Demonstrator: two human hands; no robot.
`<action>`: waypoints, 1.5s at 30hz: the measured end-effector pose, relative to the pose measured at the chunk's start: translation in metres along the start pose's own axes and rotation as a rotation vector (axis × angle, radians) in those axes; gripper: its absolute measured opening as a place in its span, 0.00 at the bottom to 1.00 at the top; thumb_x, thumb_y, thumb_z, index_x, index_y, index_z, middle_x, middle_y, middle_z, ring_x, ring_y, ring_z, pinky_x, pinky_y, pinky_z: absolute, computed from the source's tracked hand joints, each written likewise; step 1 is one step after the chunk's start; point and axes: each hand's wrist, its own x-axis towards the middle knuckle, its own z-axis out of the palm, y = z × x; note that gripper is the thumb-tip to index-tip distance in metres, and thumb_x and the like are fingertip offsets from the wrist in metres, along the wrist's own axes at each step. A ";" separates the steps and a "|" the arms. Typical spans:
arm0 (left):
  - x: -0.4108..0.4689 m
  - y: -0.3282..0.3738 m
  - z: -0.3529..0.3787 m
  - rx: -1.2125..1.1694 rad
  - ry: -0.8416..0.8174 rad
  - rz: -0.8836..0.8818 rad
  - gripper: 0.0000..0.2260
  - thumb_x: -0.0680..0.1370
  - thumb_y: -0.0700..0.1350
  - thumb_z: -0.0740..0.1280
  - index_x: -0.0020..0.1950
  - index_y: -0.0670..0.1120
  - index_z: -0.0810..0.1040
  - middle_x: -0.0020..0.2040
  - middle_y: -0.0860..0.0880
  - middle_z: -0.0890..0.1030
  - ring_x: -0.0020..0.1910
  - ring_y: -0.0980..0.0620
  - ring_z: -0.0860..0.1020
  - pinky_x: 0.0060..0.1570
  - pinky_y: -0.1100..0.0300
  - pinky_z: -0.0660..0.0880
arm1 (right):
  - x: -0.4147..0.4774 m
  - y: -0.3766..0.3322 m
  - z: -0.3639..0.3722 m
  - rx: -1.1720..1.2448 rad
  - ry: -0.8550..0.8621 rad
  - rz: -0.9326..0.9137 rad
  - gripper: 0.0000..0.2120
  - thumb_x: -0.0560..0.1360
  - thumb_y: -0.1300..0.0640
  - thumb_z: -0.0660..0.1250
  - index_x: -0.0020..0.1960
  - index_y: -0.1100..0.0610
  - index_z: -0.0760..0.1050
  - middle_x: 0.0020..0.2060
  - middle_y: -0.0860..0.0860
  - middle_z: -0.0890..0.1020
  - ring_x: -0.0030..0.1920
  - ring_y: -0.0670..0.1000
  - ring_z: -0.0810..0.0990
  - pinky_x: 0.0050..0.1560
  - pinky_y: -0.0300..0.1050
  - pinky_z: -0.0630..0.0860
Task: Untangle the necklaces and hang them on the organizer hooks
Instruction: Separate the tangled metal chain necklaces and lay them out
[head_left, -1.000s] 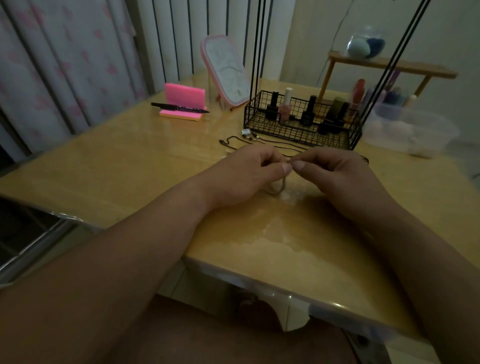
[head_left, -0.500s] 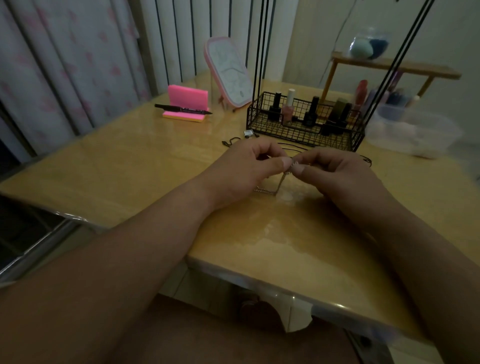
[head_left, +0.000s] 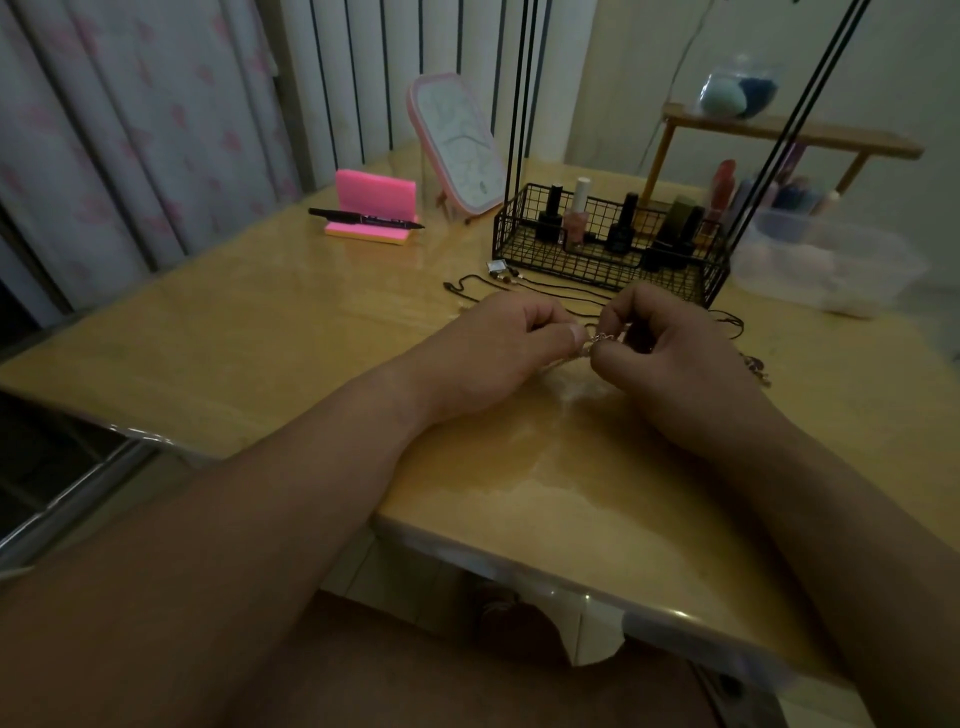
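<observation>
My left hand (head_left: 498, 353) and my right hand (head_left: 670, 358) meet just above the wooden table (head_left: 260, 353), and both pinch a small silvery chain necklace (head_left: 602, 339) between thumb and fingertips. A black cord necklace (head_left: 519, 285) with a small square pendant lies on the table behind my hands. More dark cord and a beaded piece (head_left: 756, 366) show to the right of my right hand. The black wire organizer (head_left: 608, 249) stands behind them, its thin rods rising out of view, so its hooks are hidden.
Nail polish bottles (head_left: 576, 213) stand in the organizer's basket. A pink-framed mirror (head_left: 457, 150) and a pink stand with a black pen (head_left: 369, 218) sit at the back left. A clear plastic box (head_left: 831, 265) and a small wooden shelf (head_left: 789, 135) are at the right.
Both hands have lifted the silvery chain a little off the table and shifted slightly right. My right hand's fingers have curled up more around the chain.
</observation>
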 end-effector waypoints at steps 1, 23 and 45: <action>0.000 0.000 0.000 0.024 -0.025 0.003 0.07 0.83 0.50 0.67 0.49 0.50 0.83 0.41 0.50 0.80 0.41 0.55 0.76 0.47 0.51 0.75 | 0.000 -0.001 0.000 -0.003 0.012 -0.010 0.09 0.73 0.49 0.71 0.49 0.52 0.76 0.40 0.48 0.78 0.38 0.49 0.75 0.37 0.47 0.74; 0.005 -0.008 0.000 -0.154 0.066 0.027 0.04 0.82 0.37 0.70 0.54 0.45 0.79 0.44 0.46 0.82 0.43 0.53 0.80 0.47 0.57 0.80 | 0.005 0.007 -0.011 0.394 0.016 0.190 0.07 0.79 0.61 0.72 0.55 0.52 0.79 0.39 0.49 0.79 0.32 0.46 0.71 0.31 0.42 0.67; 0.007 0.000 -0.004 -0.705 0.030 -0.126 0.05 0.84 0.37 0.63 0.58 0.41 0.76 0.35 0.50 0.77 0.39 0.54 0.78 0.57 0.50 0.74 | 0.000 0.007 0.000 -0.120 0.123 -0.053 0.12 0.76 0.58 0.72 0.55 0.46 0.75 0.46 0.43 0.79 0.41 0.46 0.76 0.39 0.40 0.74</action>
